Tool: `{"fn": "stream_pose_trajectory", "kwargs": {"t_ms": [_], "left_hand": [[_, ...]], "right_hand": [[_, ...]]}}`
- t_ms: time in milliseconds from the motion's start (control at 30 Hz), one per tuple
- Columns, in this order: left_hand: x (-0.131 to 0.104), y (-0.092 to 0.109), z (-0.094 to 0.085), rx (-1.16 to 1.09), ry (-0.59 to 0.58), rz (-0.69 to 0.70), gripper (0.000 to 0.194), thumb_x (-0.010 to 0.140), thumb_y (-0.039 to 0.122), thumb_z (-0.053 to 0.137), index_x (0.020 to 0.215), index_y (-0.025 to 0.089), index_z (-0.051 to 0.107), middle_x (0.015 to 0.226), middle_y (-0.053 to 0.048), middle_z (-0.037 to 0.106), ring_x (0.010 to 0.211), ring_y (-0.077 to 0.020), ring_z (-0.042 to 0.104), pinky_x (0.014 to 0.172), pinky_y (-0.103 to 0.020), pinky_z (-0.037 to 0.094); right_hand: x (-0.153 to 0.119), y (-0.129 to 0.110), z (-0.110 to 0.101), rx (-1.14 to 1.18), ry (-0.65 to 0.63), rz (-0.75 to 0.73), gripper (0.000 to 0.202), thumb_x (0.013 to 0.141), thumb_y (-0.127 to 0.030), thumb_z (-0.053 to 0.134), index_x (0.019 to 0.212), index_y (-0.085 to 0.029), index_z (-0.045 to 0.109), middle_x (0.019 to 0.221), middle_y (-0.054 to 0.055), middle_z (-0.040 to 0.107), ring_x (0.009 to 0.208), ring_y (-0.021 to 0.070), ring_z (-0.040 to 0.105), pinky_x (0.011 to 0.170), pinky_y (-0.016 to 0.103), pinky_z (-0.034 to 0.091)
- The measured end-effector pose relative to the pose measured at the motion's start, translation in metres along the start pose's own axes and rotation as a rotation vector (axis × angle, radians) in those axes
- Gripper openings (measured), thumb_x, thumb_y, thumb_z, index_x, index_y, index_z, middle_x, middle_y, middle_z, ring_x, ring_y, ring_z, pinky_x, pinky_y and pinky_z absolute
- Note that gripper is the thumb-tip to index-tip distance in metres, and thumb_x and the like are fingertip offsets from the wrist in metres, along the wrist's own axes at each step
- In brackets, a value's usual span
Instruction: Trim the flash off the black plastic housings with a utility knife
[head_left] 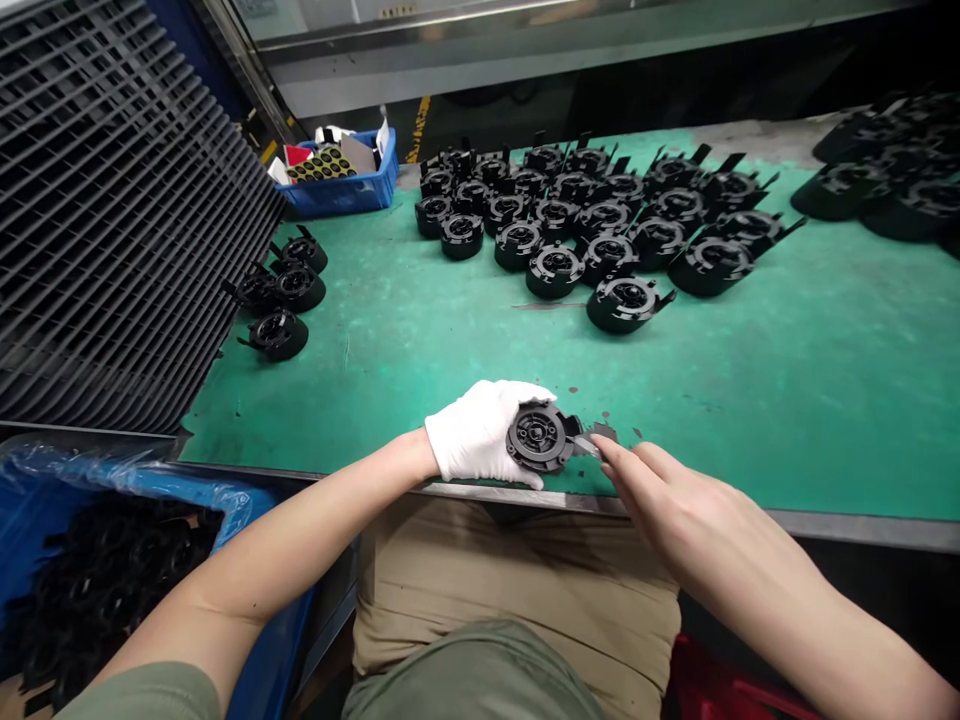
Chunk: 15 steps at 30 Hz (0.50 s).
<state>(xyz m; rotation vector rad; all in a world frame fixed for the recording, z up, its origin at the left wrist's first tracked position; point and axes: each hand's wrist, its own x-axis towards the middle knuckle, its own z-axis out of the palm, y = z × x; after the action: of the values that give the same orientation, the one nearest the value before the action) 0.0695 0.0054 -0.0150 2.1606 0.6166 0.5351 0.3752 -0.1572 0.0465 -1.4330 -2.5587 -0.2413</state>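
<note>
My left hand (480,430), in a white glove, is closed round a round black plastic part (537,436) near the front edge of the bench. Ribs and rings show on the part's upturned face. My bare right hand (660,490) pinches a small blade (585,442), whose tip meets the part's right rim. My fingers hide the blade's handle. Small dark scraps (604,431) lie on the green mat just beyond the blade.
Many similar black parts (555,268) stand in rows at the back, with several more (277,333) at left. A blue bin (337,192) holds labels. Grey slatted trays (112,200) are stacked left, above a large blue crate (247,500) of black parts. More parts (840,190) sit far right.
</note>
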Motion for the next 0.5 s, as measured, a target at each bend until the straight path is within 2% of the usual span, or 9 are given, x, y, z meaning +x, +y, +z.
{"fn": "stream_pose_trajectory", "kwargs": {"t_ms": [100, 167, 233, 333, 400, 500], "left_hand": [[0.000, 0.000, 0.001, 0.012, -0.002, -0.006, 0.119, 0.071, 0.067, 0.128, 0.166, 0.019, 0.075, 0.162, -0.027, 0.089, 0.156, -0.0528, 0.088, 0.141, -0.071, 0.069], [0.001, 0.002, 0.000, 0.017, -0.008, -0.021, 0.118, 0.071, 0.066, 0.128, 0.166, 0.020, 0.075, 0.162, -0.026, 0.089, 0.156, -0.0522, 0.088, 0.141, -0.071, 0.069], [0.001, 0.005, -0.001, 0.017, -0.013, -0.029, 0.117, 0.072, 0.066, 0.128, 0.166, 0.020, 0.076, 0.163, -0.026, 0.090, 0.155, -0.0520, 0.089, 0.140, -0.069, 0.070], [0.001, 0.010, -0.003, 0.020, -0.026, -0.036, 0.113, 0.073, 0.066, 0.127, 0.164, 0.020, 0.078, 0.161, -0.024, 0.091, 0.152, -0.0512, 0.090, 0.138, -0.067, 0.072], [0.002, 0.013, -0.004, 0.030, -0.035, -0.050, 0.110, 0.073, 0.066, 0.127, 0.163, 0.022, 0.080, 0.161, -0.022, 0.091, 0.151, -0.0507, 0.091, 0.137, -0.066, 0.073], [0.003, 0.016, -0.006, 0.043, -0.049, -0.060, 0.108, 0.074, 0.068, 0.126, 0.162, 0.022, 0.081, 0.163, -0.022, 0.091, 0.153, -0.0512, 0.090, 0.137, -0.066, 0.073]], "right_hand": [[0.003, -0.002, 0.000, 0.012, 0.028, -0.007, 0.046, 0.126, -0.008, 0.044, 0.168, -0.011, 0.064, 0.096, -0.001, 0.064, 0.059, 0.0151, 0.056, 0.058, 0.035, 0.040], [0.006, -0.004, 0.000, -0.017, 0.019, -0.007, 0.053, 0.119, 0.000, 0.046, 0.167, -0.011, 0.064, 0.096, -0.001, 0.065, 0.058, 0.0152, 0.057, 0.057, 0.035, 0.040], [0.009, -0.006, -0.001, -0.054, -0.004, -0.008, 0.064, 0.106, 0.009, 0.049, 0.164, -0.012, 0.064, 0.096, -0.001, 0.066, 0.057, 0.0154, 0.057, 0.054, 0.035, 0.040], [0.013, -0.011, -0.005, -0.090, -0.036, -0.027, 0.077, 0.090, 0.015, 0.053, 0.162, -0.011, 0.065, 0.097, -0.001, 0.069, 0.056, 0.0160, 0.056, 0.054, 0.035, 0.044], [0.016, -0.012, -0.008, -0.097, -0.039, -0.059, 0.082, 0.084, 0.017, 0.054, 0.161, -0.009, 0.065, 0.100, 0.002, 0.074, 0.061, 0.0174, 0.064, 0.057, 0.034, 0.050], [0.019, -0.007, -0.010, -0.099, -0.033, -0.128, 0.084, 0.080, 0.018, 0.054, 0.159, -0.006, 0.067, 0.102, 0.004, 0.079, 0.074, 0.0210, 0.077, 0.060, 0.034, 0.056]]}}
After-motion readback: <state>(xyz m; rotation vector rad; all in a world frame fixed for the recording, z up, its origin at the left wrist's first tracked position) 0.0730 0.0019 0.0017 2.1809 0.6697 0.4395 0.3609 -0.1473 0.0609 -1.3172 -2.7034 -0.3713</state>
